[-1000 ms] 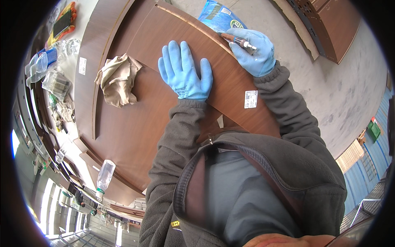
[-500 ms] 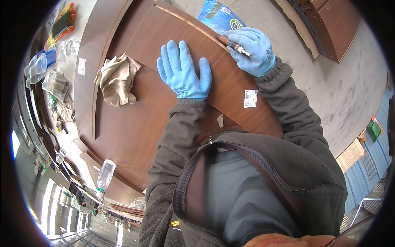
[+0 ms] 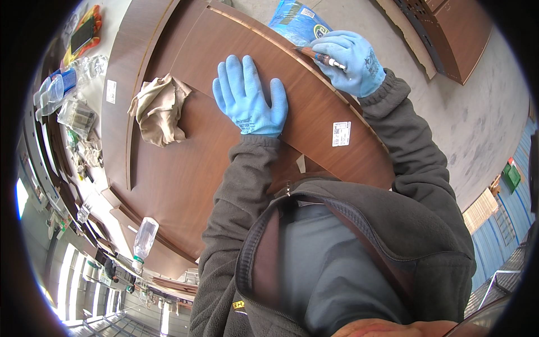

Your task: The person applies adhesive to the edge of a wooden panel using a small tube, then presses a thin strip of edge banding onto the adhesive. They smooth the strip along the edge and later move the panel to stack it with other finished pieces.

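A dark grey fleece jacket (image 3: 393, 213) fills the near side. Just beyond it, a white rectangular printed label (image 3: 341, 133) sits on a long brown wood-grain panel (image 3: 317, 115), which lies over a larger brown wood-grain board (image 3: 174, 180). The left hand (image 3: 251, 104), in a light blue glove, lies flat on the panel, fingers extended, thumb spread wide, gripping nothing. To its left, a crumpled beige cloth (image 3: 160, 109) rests on the board. Farther out, the right hand (image 3: 355, 64), gloved alike, holds a slim brown tube with a white end (image 3: 324, 58) in a narrow finger grip. The tube's pointed brown tip is at the panel's far edge; whether it touches, I cannot tell. Beyond lies a shiny blue plastic bag (image 3: 297, 23) on the grey floor (image 3: 466, 129).
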Available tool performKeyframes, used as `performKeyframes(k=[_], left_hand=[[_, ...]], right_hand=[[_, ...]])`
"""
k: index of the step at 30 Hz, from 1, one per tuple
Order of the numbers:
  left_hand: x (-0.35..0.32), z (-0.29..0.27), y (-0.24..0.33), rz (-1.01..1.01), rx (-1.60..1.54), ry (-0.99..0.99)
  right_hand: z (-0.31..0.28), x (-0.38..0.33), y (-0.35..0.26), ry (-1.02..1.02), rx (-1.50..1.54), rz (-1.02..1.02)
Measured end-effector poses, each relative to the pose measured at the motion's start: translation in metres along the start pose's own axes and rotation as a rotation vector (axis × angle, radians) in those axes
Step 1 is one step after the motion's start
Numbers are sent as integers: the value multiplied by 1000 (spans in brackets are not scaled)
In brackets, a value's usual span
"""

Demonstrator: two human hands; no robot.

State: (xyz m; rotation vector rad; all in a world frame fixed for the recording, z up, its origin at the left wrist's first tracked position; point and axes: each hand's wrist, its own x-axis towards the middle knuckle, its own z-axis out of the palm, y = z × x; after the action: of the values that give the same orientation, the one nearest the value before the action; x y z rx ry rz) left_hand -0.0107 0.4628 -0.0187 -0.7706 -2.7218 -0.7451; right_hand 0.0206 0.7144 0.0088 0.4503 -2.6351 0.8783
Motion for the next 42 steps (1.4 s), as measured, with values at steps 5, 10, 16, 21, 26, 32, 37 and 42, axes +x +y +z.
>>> performKeyframes(k=[5, 10, 16, 21, 26, 32, 37, 42], left_hand=[[2, 0, 1, 6, -17, 29], [1, -1, 2, -34, -25, 21], [1, -2, 2, -34, -23, 19], [1, -1, 2, -30, -29, 26], [0, -1, 1, -38, -37, 20], [0, 0, 0, -19, -30, 6], [0, 0, -1, -13, -33, 9], [1, -2, 2, -37, -47, 22]], right_hand=[[-6, -10, 5, -22, -69, -10], [-8, -14, -1, 135, -38, 123], [-1, -1, -13, 177, 758, 857], [-4, 12, 0, 5, 889, 935], [0, 14, 6, 15, 888, 975], [-6, 12, 14, -35, 914, 1018], [8, 11, 4, 131, 737, 844], [17, 6, -10, 180, 223, 388]])
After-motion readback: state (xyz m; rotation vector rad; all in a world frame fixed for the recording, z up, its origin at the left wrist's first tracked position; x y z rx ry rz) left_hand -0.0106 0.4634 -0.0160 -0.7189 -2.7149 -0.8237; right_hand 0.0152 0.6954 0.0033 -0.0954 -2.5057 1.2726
